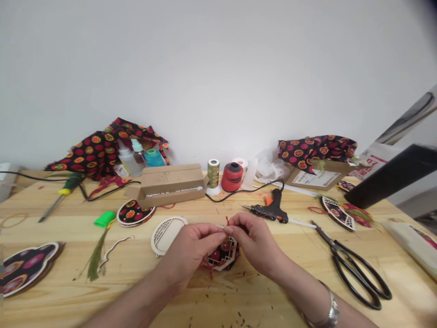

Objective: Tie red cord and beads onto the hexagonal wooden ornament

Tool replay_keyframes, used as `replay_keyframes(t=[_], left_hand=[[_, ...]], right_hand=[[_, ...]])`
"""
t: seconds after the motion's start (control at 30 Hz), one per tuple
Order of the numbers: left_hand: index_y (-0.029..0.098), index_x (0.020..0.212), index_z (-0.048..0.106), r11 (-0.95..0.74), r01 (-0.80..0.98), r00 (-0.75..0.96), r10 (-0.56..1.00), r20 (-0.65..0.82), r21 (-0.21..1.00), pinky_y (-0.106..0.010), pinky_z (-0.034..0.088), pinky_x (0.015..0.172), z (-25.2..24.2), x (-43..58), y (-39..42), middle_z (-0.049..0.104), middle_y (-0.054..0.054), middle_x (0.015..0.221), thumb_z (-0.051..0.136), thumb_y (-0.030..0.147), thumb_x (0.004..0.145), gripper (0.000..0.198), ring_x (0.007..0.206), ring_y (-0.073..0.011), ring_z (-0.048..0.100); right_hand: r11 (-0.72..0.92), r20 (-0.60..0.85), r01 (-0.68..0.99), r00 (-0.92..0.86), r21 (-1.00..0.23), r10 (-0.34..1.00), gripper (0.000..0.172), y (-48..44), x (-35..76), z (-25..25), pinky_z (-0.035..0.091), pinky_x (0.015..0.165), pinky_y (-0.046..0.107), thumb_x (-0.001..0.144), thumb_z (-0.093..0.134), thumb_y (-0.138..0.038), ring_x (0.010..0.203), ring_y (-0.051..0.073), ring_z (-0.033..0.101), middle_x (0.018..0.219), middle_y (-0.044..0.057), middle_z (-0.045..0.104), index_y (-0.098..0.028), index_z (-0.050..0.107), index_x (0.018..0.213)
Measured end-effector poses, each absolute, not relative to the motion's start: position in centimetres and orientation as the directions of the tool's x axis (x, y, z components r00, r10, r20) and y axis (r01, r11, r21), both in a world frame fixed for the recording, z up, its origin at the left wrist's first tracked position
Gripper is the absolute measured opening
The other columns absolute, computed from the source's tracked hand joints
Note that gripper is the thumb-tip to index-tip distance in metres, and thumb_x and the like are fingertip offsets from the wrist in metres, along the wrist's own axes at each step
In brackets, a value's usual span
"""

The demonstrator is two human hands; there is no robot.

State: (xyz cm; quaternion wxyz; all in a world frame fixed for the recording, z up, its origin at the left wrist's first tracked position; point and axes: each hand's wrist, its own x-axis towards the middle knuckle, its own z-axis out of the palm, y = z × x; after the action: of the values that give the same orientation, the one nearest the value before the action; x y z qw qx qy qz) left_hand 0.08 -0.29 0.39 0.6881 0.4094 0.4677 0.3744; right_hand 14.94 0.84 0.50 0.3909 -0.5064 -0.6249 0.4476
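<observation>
Cord might slip if pinches loosen: left hand and right hand together grip it at the far edge of the ornament.

"Where could the left hand slip outward?"

"Low down, over the tabletop between its forearm and the curved wooden strip. Farther forward, the pale round frame is in the way, with the cardboard box behind."

"And the right hand?"

"There's a gap of bare wood before the black scissors. Forward and right, the glue gun blocks it."

"Straight ahead?"

"A short bare stretch, then a black cord across the front of the gold spool and red spool."
</observation>
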Motion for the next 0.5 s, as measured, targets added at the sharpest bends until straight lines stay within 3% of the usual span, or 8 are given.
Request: replay_keyframes(t=[0.23, 0.33, 0.4, 0.43, 0.5], left_hand=[[0.017, 0.08, 0.068, 0.361, -0.113, 0.222, 0.917, -0.33, 0.926, -0.017, 0.032, 0.039, 0.85, 0.17, -0.05, 0.062, 0.002, 0.057, 0.062, 0.025, 0.072, 0.013, 0.041, -0.0056, 0.045], [0.018, 0.073, 0.067, 0.34, -0.103, 0.167, 0.932, -0.32, 0.935, -0.018, 0.036, 0.043, 0.91, -0.03, -0.01, 0.064, -0.002, 0.089, 0.066, 0.026, 0.068, 0.01, 0.05, -0.0068, 0.053], [0.016, 0.066, 0.065, 0.324, -0.107, 0.16, 0.939, -0.305, 0.94, -0.019, 0.037, 0.044, 0.85, -0.21, -0.06, 0.055, -0.003, 0.114, 0.066, 0.028, 0.067, 0.012, 0.054, -0.0066, 0.054], [0.015, 0.064, 0.064, 0.323, -0.119, 0.177, 0.937, -0.3, 0.939, -0.019, 0.036, 0.043, 0.8, -0.28, -0.11, 0.053, -0.004, 0.116, 0.066, 0.029, 0.067, 0.014, 0.053, -0.0061, 0.053], [0.015, 0.064, 0.063, 0.34, -0.149, 0.239, 0.923, -0.3, 0.928, -0.018, 0.03, 0.041, 0.68, -0.35, -0.21, 0.061, -0.004, 0.092, 0.064, 0.029, 0.069, 0.016, 0.045, -0.0041, 0.046]], right_hand=[[0.217, 0.132, 0.46, -0.21, -0.861, 0.969, 0.017, 0.92, 15.42, 0.41, 0.035, 0.054, 0.022, 0.079, 0.048, -0.021, 0.058, 0.012, 0.045, 0.06, -0.001, 0.052, -0.018, 0.051, 0.062], [0.253, 0.17, 0.498, -0.207, -0.829, 0.963, 0.017, 1.03, 15.53, 0.37, 0.034, 0.056, 0.023, 0.08, 0.047, -0.021, 0.06, 0.013, 0.046, 0.062, -0.001, 0.052, -0.019, 0.05, 0.063], [0.263, 0.188, 0.516, -0.194, -0.815, 0.963, 0.016, 1.05, 15.5, 0.3, 0.034, 0.057, 0.023, 0.08, 0.047, -0.02, 0.061, 0.013, 0.046, 0.063, 0.0, 0.053, -0.019, 0.05, 0.064], [0.27, 0.2, 0.523, -0.187, -0.809, 0.962, 0.016, 1.03, 15.48, 0.25, 0.034, 0.057, 0.023, 0.08, 0.047, -0.019, 0.061, 0.013, 0.046, 0.063, 0.0, 0.053, -0.019, 0.05, 0.064], [0.287, 0.227, 0.535, -0.176, -0.795, 0.958, 0.016, 0.95, 15.42, 0.16, 0.034, 0.057, 0.023, 0.08, 0.048, -0.019, 0.061, 0.013, 0.047, 0.064, 0.0, 0.054, -0.019, 0.051, 0.065]])
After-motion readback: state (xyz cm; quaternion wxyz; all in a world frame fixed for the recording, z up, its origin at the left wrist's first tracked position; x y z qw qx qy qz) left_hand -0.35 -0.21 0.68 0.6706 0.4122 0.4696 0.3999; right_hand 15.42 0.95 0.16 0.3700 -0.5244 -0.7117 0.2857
